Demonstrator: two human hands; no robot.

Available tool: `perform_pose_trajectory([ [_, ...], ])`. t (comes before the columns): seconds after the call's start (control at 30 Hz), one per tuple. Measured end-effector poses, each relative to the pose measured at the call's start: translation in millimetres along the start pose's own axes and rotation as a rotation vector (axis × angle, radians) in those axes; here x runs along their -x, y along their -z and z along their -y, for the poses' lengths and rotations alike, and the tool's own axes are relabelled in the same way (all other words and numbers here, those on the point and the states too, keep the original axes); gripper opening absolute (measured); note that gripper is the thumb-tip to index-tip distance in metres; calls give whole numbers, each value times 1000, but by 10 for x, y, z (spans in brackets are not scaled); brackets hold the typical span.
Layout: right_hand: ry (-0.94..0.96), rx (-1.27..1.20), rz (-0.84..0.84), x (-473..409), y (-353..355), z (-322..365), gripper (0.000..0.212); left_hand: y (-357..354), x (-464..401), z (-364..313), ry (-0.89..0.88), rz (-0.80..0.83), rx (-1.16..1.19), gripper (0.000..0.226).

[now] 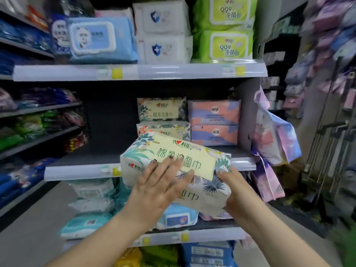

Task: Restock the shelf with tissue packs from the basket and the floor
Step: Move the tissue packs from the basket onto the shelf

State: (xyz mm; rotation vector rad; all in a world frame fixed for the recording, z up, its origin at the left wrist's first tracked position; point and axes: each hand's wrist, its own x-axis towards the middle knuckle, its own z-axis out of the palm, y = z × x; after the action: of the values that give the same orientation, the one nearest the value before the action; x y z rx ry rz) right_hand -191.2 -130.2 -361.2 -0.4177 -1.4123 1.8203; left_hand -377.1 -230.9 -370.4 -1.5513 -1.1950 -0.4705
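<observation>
Head view: our left hand (159, 182) lies spread flat on the pack (173, 170), right hand (234, 186) gripping its end; soft, light, best held by both ends.

Setting: a retail shop aisle, in the paper-goods and wipes section. Indicators: tiered metal shelving (138, 72) with clear price-label rails and small yellow price tags (117, 72) along each front edge; multiples of identical packaged goods faced outward, e.g. stacked green wipe packs (224, 27), white wipe packs with a blue shield mark (162, 31), leaf-print tissue packs (161, 109) and pink-and-blue packs (213, 122). Neighbouring shelving (38, 120) on the left carries further rows of coloured packets. Bagged goods (273, 137) hang at the unit's right end
</observation>
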Motion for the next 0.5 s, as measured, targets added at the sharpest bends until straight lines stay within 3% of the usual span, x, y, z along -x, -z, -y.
perform_pose_trajectory([
  [0.1, 110, 10, -88, -179, -137, -45, 76, -25, -8, 293, 251, 200, 87, 117],
  [0.17, 161, 98, -112, -302, -151, -90, 93, -9, -1, 489, 525, 282, 132, 133],
  [0.3, 214, 171, -117, -607, -201, -131, 103, -63, -29, 823, 1006, 267, 397, 132],
  [0.4, 269, 193, -119, -852, -280, -127, 88, -190, -81, 972, 1096, 202, 512, 120],
  [0.5, 331, 293, -158, -1112, -323, -46, 72, -350, -146, 1115, 1072, 121, 538, 95],
])
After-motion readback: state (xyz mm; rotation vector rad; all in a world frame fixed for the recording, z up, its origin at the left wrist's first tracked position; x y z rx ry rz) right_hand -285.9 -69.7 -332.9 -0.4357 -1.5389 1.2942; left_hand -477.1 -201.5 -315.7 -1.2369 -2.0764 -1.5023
